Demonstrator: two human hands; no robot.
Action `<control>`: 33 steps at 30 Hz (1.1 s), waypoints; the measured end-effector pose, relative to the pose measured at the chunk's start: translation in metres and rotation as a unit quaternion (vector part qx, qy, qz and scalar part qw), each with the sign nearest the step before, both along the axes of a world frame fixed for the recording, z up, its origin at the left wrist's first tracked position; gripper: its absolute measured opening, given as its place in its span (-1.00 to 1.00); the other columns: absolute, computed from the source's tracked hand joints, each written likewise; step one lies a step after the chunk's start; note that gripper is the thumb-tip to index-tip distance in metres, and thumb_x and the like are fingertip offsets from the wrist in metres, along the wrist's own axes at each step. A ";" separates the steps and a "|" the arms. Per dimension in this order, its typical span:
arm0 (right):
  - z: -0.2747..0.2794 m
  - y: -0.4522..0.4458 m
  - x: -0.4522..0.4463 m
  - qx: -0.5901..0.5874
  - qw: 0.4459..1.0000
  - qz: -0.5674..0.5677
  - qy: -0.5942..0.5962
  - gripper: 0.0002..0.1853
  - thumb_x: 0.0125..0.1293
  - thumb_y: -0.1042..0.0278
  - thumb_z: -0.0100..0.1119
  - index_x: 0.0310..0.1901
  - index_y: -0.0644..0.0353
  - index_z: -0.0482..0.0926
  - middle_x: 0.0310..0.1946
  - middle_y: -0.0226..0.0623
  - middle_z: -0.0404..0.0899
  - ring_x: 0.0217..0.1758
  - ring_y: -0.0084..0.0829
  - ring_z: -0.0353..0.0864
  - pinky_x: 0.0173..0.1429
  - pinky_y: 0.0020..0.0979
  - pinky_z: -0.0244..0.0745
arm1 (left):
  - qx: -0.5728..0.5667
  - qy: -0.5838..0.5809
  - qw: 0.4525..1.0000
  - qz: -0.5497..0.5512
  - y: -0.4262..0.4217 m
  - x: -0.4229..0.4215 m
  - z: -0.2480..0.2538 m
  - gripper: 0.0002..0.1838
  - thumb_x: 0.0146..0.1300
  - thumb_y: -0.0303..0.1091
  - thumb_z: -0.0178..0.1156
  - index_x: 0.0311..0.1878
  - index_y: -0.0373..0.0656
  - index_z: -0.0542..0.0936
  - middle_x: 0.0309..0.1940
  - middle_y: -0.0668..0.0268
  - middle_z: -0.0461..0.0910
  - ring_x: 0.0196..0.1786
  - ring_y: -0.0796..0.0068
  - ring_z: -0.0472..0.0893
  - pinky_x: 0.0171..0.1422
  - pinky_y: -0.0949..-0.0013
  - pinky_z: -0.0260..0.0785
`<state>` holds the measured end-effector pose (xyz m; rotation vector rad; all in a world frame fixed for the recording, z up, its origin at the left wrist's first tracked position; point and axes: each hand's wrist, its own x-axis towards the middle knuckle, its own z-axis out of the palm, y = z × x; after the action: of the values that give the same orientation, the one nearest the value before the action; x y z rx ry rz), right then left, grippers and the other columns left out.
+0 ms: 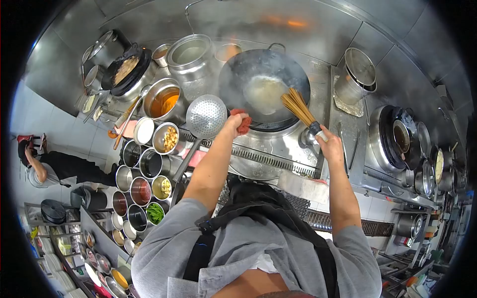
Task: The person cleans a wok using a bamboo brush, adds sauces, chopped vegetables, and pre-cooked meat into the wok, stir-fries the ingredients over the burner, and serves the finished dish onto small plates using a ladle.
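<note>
In the head view a large dark wok [233, 74] sits on the burner, with steaming, cloudy liquid [267, 95] in its bottom. My left hand [236, 123] is closed around a red cloth [244, 122] at the wok's near left rim. My right hand [329, 144] grips the dark-banded handle end of a bamboo wok brush [299, 109]. Its bristles point up and left, over the wok's right rim. Left of my left hand, a perforated strainer ladle [206, 116] lies with its handle toward me.
Left stand a pot of orange-brown liquid [163, 102], a large metal pot [189, 55] and several ingredient tins, one with green vegetables [155, 212]. A strainer pot [354, 87] and another wok [385, 139] are at right. Another person [54, 166] is at far left.
</note>
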<state>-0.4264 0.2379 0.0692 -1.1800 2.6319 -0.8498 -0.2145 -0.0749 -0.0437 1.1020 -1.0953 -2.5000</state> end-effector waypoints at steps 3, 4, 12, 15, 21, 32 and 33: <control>0.009 -0.002 0.009 0.008 0.999 0.007 0.037 -0.50 0.09 0.23 0.29 0.12 0.07 0.55 -0.07 0.08 0.58 -0.01 0.03 0.58 0.10 -0.14 0.46 | 0.023 -0.032 0.986 0.161 0.015 -0.004 -0.010 -0.88 0.18 -0.52 0.03 -0.25 -0.05 0.41 -0.57 0.27 0.46 -0.70 0.53 0.28 -0.68 0.42 0.06; 0.017 -0.001 0.013 0.003 0.999 0.009 0.037 -0.50 0.09 0.23 0.29 0.12 0.07 0.55 -0.07 0.08 0.58 -0.01 0.03 0.58 0.10 -0.14 0.46 | -0.016 -0.002 0.984 0.179 0.026 0.006 0.005 -0.81 0.11 -0.51 0.03 -0.20 -0.07 0.52 -0.54 0.26 0.50 -0.65 0.53 0.36 -0.68 0.40 0.11; 0.037 0.033 0.067 -0.048 0.987 0.141 -0.052 -0.56 0.05 0.30 0.37 0.02 0.11 0.61 -0.13 0.03 0.62 -0.08 -0.05 0.63 0.03 -0.24 0.51 | -0.242 -0.192 0.939 0.150 0.003 0.102 0.135 -0.78 0.04 -0.51 0.04 -0.23 -0.17 0.59 -0.60 0.19 0.54 -0.69 0.48 0.45 -0.73 0.42 0.11; 0.013 0.007 0.087 -0.045 0.980 0.179 -0.076 -0.55 0.08 0.24 0.35 0.05 0.13 0.60 -0.13 0.04 0.62 -0.07 -0.04 0.63 0.05 -0.23 0.49 | -0.398 -0.226 0.885 0.089 -0.025 0.094 0.172 -0.75 -0.02 -0.48 0.05 -0.24 -0.23 0.61 -0.63 0.21 0.56 -0.71 0.49 0.46 -0.72 0.41 0.19; -0.015 -0.036 0.101 -0.067 0.975 0.157 -0.140 -0.47 0.10 0.17 0.28 0.14 0.10 0.52 -0.16 0.07 0.61 -0.07 0.04 0.58 0.06 -0.16 0.47 | -0.601 -0.254 0.758 0.026 -0.034 0.076 0.213 -0.70 -0.03 -0.41 0.09 -0.19 -0.29 0.60 -0.54 0.10 0.65 -0.53 0.26 0.64 -0.43 0.28 0.48; -0.008 -0.042 0.089 0.011 0.884 0.113 -0.454 -0.29 0.09 0.21 0.33 0.33 -0.01 0.35 -0.30 -0.29 0.65 -0.49 -0.53 0.57 -0.52 -0.52 0.45 | -0.745 -0.085 0.633 0.192 0.069 0.115 0.133 -0.59 -0.04 -0.55 0.13 -0.02 -0.31 0.49 -0.47 0.09 0.63 -0.49 0.19 0.65 -0.40 0.26 0.48; -0.004 -0.043 0.087 0.022 0.890 0.139 -0.434 -0.29 0.09 0.23 0.34 0.33 0.00 0.35 -0.31 -0.31 0.65 -0.48 -0.53 0.57 -0.45 -0.51 0.49 | -0.743 -0.082 0.635 0.192 0.069 0.108 0.143 -0.59 -0.04 -0.55 0.13 -0.02 -0.31 0.49 -0.47 0.09 0.63 -0.49 0.19 0.65 -0.40 0.26 0.48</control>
<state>-0.3389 0.1944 0.0651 -0.8405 1.7018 -0.9546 -0.1065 -0.0058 0.0995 0.7435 -1.9594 -0.5195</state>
